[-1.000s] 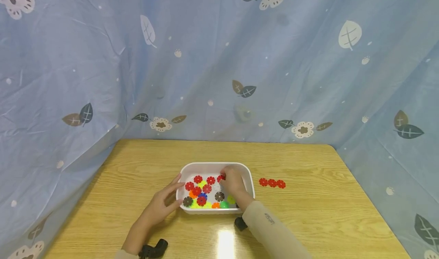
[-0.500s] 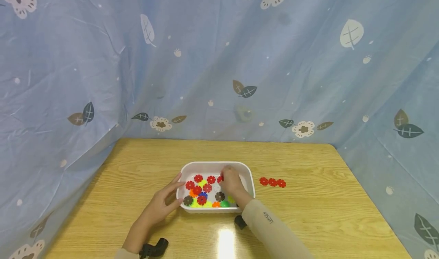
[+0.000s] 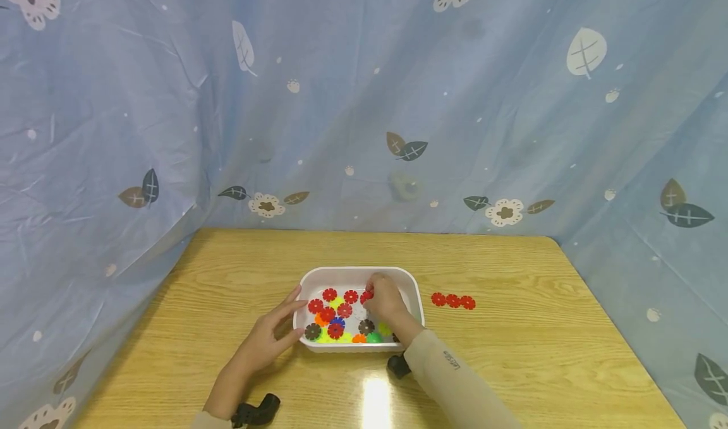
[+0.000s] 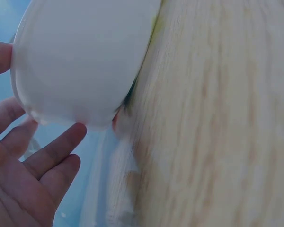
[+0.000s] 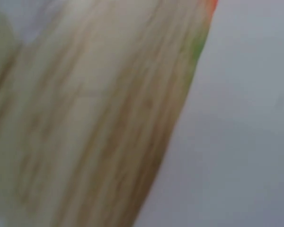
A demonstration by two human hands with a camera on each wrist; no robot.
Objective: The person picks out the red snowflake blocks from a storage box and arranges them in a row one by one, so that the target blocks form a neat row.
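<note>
A white plastic bin [image 3: 358, 348] on the table holds snowflake discs in red, yellow, orange, brown, blue and green. My left hand [image 3: 263, 340] rests against its left side, fingers spread, fingertips and thumb touching the rim. In the left wrist view, the left hand [image 4: 26, 161] touches the bin's outer wall [image 4: 85, 61] with loosely bent fingers. My right hand [image 3: 388, 302] reaches inside the bin, fingers curled, pinching a red snowflake disc [image 3: 366, 297] partly hidden by the fingertips. The right wrist view shows the bin's wall [image 5: 236, 123] but no hand.
To the right of the bin, several red discs stand apart from it as a short row [image 3: 453, 301] on the wooden table [image 3: 512, 353]. A blue patterned curtain [image 3: 341, 100] hangs behind and at both sides. Black wrist mounts [image 3: 258, 411] sit near the forearms.
Both hands stay nearly in place. The right fingers shift slightly at the red disc inside the bin. The whole view drifts a little.
</note>
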